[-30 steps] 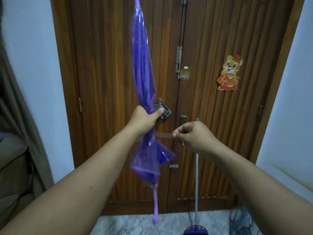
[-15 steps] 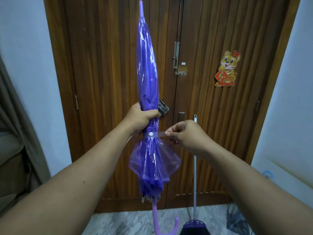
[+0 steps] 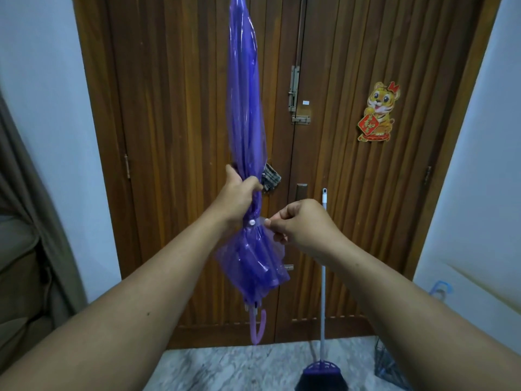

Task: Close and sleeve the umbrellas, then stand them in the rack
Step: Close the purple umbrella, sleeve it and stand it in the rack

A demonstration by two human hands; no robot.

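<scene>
- Wooden double door (image 3: 197,136) fills the background, and against it at frame centre I hold the purple umbrella (image 3: 245,108) upright, tip out of the top edge, hooked handle (image 3: 259,328) hanging low above the marble floor (image 3: 239,368).
- My left hand (image 3: 236,198) wraps the folded canopy at its waist, fingers curled round it just above the clear tie strap (image 3: 260,221).
- My right hand (image 3: 301,224) pinches the free end of that strap between thumb and forefinger, right of the white snap (image 3: 252,222).
- I judge the step as fastening the strap: canopy gathered, snap not yet visibly closed. Next I need to pull the strap round tight and press its end onto the snap while the left hand stops the folds springing loose; sleeving and racking come after.
- Compared with half a second ago, the strap end and my right hand sit closer to the canopy, my left grip is higher above the snap, and the tip has left the frame.
- Outward: a broom (image 3: 323,277) leans lower right, a wire rack (image 3: 389,362) stands at the right edge, and a tiger sticker (image 3: 379,111) is on the door, upper right.
</scene>
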